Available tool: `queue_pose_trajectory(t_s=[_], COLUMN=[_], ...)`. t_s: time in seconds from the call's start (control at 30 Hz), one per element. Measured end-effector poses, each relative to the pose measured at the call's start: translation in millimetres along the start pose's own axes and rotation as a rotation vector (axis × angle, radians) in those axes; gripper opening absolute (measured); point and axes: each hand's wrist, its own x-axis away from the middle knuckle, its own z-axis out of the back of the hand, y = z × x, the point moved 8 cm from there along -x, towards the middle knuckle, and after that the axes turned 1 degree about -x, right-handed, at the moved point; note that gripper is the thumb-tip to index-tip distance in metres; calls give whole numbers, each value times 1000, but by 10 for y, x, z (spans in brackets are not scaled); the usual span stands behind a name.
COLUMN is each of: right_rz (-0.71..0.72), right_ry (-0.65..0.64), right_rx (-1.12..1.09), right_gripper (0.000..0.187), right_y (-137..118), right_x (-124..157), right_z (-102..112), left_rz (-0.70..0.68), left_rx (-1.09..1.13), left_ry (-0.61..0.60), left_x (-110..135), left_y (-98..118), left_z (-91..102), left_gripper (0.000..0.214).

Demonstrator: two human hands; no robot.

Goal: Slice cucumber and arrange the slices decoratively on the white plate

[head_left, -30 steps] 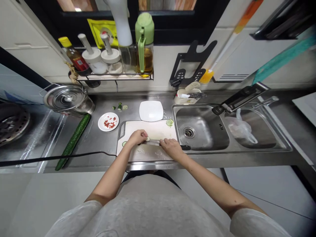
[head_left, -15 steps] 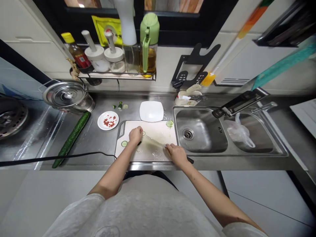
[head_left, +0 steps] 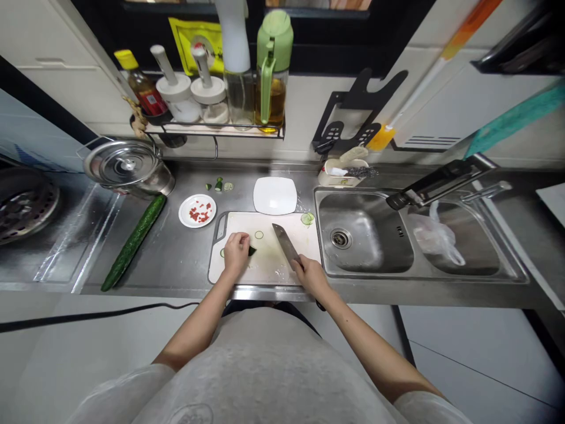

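Observation:
My left hand [head_left: 236, 252] rests curled on the white cutting board [head_left: 265, 268], fingers closed on a small dark green cucumber piece [head_left: 252, 251]. My right hand [head_left: 310, 275] grips the handle of a kitchen knife [head_left: 286, 245], whose blade points up and left over the board, clear of the cucumber piece. A thin cucumber slice [head_left: 259, 235] lies on the board between hand and blade. More slices [head_left: 307, 219] sit at the board's far right corner.
A whole cucumber [head_left: 134, 241] lies left on the steel counter, beside a small plate of chopped red chilli [head_left: 198, 211]. A white square plate [head_left: 275, 195] sits behind the board. A lidded pot [head_left: 125, 168] stands far left, a double sink [head_left: 366, 235] right, cucumber ends [head_left: 219, 185] near the wall.
The knife blade has swung from lying across the board to pointing away, up and left. My left hand slid back toward the board's left side with the cucumber piece.

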Motion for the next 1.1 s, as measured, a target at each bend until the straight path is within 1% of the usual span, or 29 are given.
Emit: queue_pose_trajectory(t_s=[0.07, 0.13, 0.23, 0.3, 0.4, 0.53, 0.7, 0.9, 1.1], right_rz=[22, 45, 76, 110, 162, 213, 237, 223, 232], right_ry=[-31, -84, -170, -204, -220, -241, -245, -257, -246], right_rx=[9, 39, 102, 142, 192, 232, 277, 307, 322], right_gripper=[27, 25, 25, 26, 25, 27, 27, 32, 30], right_y=[-105, -212, -352, -438, -542, -626, -668, -683, -693], right_x=[-6, -17, -32, -37, -30, -3, 22, 35, 40], right_z=[-13, -37, -83, -109, -148, -218, -248, -228, -219], left_rz=[-51, -93, -144, -165, -180, -192, -191, -196, -195], left_rx=[44, 64, 61, 50, 41, 46, 30, 51, 55], left_ry=[10, 21, 30, 25, 17, 14, 21, 26, 10], left_x=[196, 341, 438, 451, 454, 469, 470, 464, 463], left_y=[-29, -50, -59, -67, -95, -147, -198, -230, -246], left_z=[33, 31, -12, -50, -89, -119, -149, -172, -192], left_gripper=[17, 18, 20, 21, 22, 23, 24, 23, 23])
